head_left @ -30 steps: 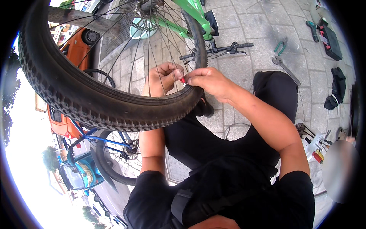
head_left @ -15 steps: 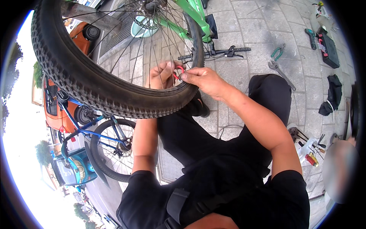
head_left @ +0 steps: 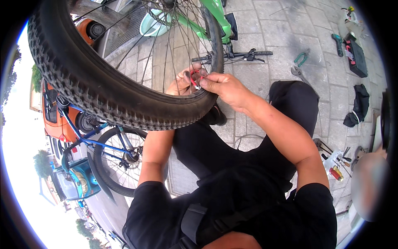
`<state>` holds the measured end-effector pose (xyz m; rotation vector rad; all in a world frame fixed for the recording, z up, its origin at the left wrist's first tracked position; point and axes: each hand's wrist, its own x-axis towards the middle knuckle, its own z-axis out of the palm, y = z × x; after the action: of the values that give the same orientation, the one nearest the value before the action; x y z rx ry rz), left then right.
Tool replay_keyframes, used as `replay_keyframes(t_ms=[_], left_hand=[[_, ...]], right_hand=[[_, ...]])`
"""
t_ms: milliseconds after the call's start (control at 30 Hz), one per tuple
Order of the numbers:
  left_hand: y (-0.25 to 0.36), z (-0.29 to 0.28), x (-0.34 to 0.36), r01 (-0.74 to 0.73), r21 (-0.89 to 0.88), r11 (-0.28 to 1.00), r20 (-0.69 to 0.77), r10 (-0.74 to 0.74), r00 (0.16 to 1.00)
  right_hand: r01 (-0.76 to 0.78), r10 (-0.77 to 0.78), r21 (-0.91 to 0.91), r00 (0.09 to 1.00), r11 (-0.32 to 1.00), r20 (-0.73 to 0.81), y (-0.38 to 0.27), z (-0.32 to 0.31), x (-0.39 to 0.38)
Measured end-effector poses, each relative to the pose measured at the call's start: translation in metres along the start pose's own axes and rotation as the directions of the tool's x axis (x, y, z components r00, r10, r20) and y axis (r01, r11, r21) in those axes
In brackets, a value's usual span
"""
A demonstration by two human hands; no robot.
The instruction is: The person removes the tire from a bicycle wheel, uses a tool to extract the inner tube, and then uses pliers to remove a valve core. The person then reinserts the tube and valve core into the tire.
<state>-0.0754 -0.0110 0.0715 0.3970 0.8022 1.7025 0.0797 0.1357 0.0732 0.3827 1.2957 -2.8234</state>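
A bicycle wheel with a knobbly black tyre [head_left: 103,93] stands before me, belonging to an upturned bike with a green frame [head_left: 219,20]. Between my fingers, at the inner edge of the rim among the spokes, is a small red, loop-shaped spoke wrench [head_left: 193,78]. My left hand [head_left: 179,83] reaches behind the tyre and comes up inside the rim, its fingers closed around the wrench's far side. From the right, my right hand [head_left: 228,89] pinches the wrench's near side with thumb and forefinger. The tyre hides part of my left wrist and forearm.
On the paving at right lie green-handled pliers [head_left: 302,57], an adjustable wrench [head_left: 299,74], a cordless drill [head_left: 338,43], a black case [head_left: 356,58] and several screwdrivers [head_left: 336,173]. Handlebars [head_left: 248,54] rest beyond the wheel. A blue bike [head_left: 103,145] stands at left, near a pale green basin [head_left: 151,25].
The red wrench has turned a little between my fingers, and my left fingers have shifted their hold on it. The view has moved slightly, with the tyre looming larger.
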Motion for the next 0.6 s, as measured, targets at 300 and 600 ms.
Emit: replay_keyframes(t_ms=[300, 600], left_hand=[[0.029, 0.049, -0.003, 0.082, 0.605, 0.792, -0.283, 0.118, 0.952], [0.038, 0.090, 0.006, 0.309, 0.909, 0.279, -0.369, 0.198, 0.908]], right_hand=[[0.019, -0.017, 0.031, 0.997, 0.999, -0.078, -0.002, -0.007, 0.002], [0.020, -0.020, -0.047, 1.000, 0.999, 0.005, 0.002, -0.009, 0.004]])
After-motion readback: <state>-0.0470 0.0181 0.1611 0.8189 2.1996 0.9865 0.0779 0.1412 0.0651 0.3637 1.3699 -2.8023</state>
